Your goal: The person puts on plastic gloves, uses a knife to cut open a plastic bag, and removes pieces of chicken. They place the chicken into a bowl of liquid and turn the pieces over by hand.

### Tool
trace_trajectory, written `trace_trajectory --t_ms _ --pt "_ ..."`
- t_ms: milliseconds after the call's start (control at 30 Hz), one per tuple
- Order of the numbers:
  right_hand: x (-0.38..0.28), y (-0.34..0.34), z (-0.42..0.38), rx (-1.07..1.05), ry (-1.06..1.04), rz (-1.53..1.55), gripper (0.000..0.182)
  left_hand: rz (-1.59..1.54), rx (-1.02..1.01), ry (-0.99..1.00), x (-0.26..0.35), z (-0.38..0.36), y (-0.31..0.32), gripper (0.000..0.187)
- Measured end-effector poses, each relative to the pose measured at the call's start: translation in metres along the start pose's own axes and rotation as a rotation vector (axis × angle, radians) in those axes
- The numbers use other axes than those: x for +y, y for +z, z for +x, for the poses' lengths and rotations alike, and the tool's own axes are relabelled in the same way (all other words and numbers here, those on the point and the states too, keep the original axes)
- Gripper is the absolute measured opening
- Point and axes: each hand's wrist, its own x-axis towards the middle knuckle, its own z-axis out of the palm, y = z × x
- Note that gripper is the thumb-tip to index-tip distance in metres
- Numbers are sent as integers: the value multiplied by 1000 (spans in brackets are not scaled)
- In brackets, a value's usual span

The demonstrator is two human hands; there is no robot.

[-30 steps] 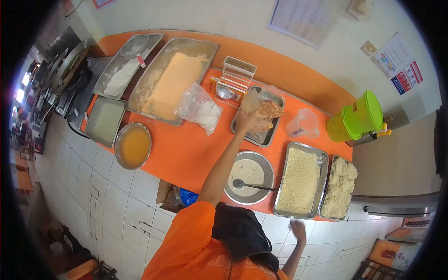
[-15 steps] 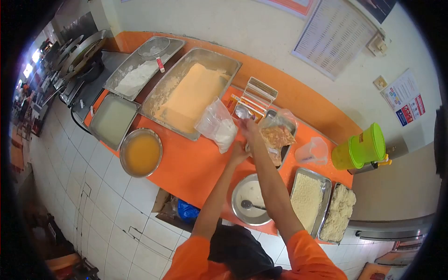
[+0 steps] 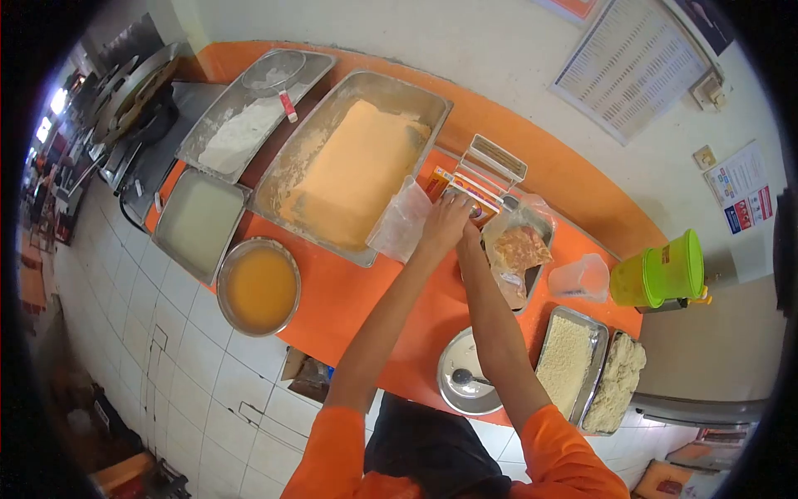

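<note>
My left hand (image 3: 450, 218) is in front of an orange box (image 3: 478, 198), its fingers bent over something I cannot make out. Right beside it, my right hand (image 3: 470, 239) is closed and partly covered, and what it holds is hidden. A clear plastic bag (image 3: 401, 223) with white powder lies against my left hand and wrist. On the other side, a metal tray (image 3: 534, 281) holds a clear bag of raw, marinated-looking meat (image 3: 519, 248).
Large metal pans hold orange-tinted powder (image 3: 353, 166) and white flour (image 3: 241, 137). Nearer are a pan of pale liquid (image 3: 198, 220) and an orange-liquid bowl (image 3: 262, 287). To the right are a batter bowl (image 3: 460, 358), crumb trays (image 3: 569, 362), a clear jug (image 3: 582, 277) and green tubs (image 3: 673, 266).
My left hand has moved forward to the box, and my right hand has drawn back beside it. The silvery item near the box is now mostly covered. The view has shifted slightly.
</note>
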Motion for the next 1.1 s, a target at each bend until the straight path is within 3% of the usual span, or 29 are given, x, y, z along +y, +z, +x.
trace_trajectory --t_ms 67,100,200,233,333,400,467,500,600,700,900,1000,1100 --pt "8 -8 24 -86 26 132 39 231 -46 88 -19 23 23 36" --pt "-5 -8 9 -136 134 186 39 239 -100 87 -23 32 24 37" --pt "3 -1 -11 -55 -79 306 41 248 -238 85 -28 41 19 39" --pt "-1 3 -18 -105 -17 358 43 247 -250 86 -28 45 18 40" --pt "-51 15 -106 82 66 163 40 256 -268 83 -30 46 25 41" --pt "-38 1 -97 -21 -59 102 29 280 -254 71 -29 48 28 40" --pt "-54 -7 -124 -126 -101 -146 25 223 -177 100 -31 48 28 40" --pt "-69 -1 -153 -130 -159 -46 15 191 -141 104 -30 42 28 40" --pt "-113 5 -210 -182 -244 -63 14 -113 53 51 -8 33 4 40" --pt "-143 -6 -230 -410 -307 -237 17 -620 166 -283 6 15 4 42" --pt "-197 -7 -277 -584 -350 -361 13 -1647 -399 -684 27 -10 -40 33" --pt "-215 -15 -291 -604 -419 -476 9 -1590 -395 -473 42 -19 -61 31" --pt "-234 -25 -311 -548 -508 -710 13 -1799 -71 -366 44 -25 -69 31"
